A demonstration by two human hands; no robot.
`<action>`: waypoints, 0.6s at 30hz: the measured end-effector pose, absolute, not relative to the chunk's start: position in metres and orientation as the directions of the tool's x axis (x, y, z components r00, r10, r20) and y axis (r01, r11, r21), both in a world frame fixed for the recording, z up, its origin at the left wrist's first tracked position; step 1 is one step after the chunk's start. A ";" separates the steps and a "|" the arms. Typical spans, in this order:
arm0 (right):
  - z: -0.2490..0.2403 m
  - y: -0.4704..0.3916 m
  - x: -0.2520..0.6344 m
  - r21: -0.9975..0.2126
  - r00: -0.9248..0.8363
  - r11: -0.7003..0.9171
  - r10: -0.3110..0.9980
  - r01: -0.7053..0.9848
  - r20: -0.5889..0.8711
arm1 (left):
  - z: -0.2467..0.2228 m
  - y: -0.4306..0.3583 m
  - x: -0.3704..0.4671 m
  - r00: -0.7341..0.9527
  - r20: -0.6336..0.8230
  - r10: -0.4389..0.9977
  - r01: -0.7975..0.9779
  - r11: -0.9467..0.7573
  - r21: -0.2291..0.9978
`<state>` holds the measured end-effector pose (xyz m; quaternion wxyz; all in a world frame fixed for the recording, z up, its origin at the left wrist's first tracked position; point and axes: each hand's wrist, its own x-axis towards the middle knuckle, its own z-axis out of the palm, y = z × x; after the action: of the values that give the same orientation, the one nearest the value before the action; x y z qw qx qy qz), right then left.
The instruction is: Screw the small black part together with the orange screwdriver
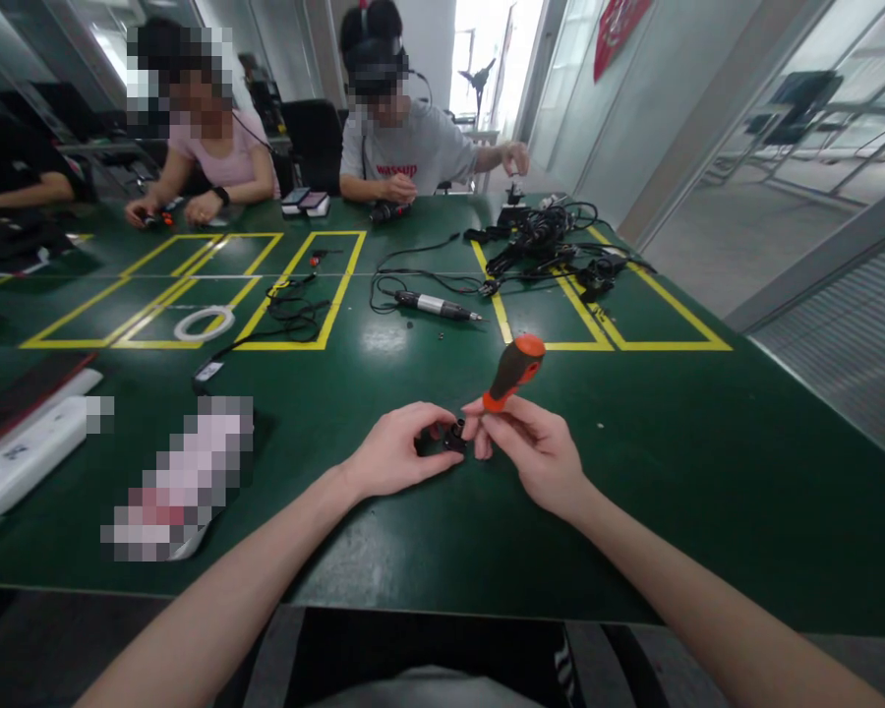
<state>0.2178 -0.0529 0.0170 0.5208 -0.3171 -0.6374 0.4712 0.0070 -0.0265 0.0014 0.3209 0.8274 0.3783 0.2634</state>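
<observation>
My left hand (405,447) is closed around a small black part (455,436) with a round, tube-like top, low over the green table. What kind of part it is I cannot make out. In my right hand (538,452) is a screwdriver (514,372) with an orange and dark grey handle, pinched near the lower end of the handle. The handle tilts up and to the right. Fingers hide the screwdriver's shaft and tip, close beside the black part.
Ahead lies a black and silver electric screwdriver (435,306) with its cord. A heap of black cables (538,241) sits at the far right. A white ring (205,323) and a white power strip (33,457) are on the left. Co-workers sit across the green table (708,472).
</observation>
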 end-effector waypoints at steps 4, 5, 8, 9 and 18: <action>0.011 -0.051 0.216 -0.940 -0.210 0.318 0.918 -0.121 0.337 | -0.001 -0.025 0.006 0.572 0.195 0.797 0.472 -0.514 0.717; 0.010 -0.050 0.216 -0.943 -0.205 0.313 0.921 -0.116 0.331 | -0.001 -0.025 0.006 0.574 0.196 0.795 0.473 -0.516 0.714; 0.010 -0.048 0.216 -0.944 -0.191 0.321 0.924 -0.076 0.330 | -0.001 -0.026 0.006 0.573 0.193 0.796 0.471 -0.513 0.717; 0.012 -0.048 0.216 -0.941 -0.181 0.332 0.924 -0.065 0.338 | -0.001 -0.026 0.006 0.571 0.191 0.798 0.469 -0.509 0.722; 0.016 -0.045 0.222 -0.928 -0.181 0.371 0.915 0.023 0.361 | -0.003 -0.026 0.007 0.576 0.181 0.797 0.459 -0.499 0.735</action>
<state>0.2217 -0.0449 0.0160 0.5249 -0.3661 -0.6404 0.4247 0.0074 -0.0261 -0.0028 0.3254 0.8258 0.3805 0.2597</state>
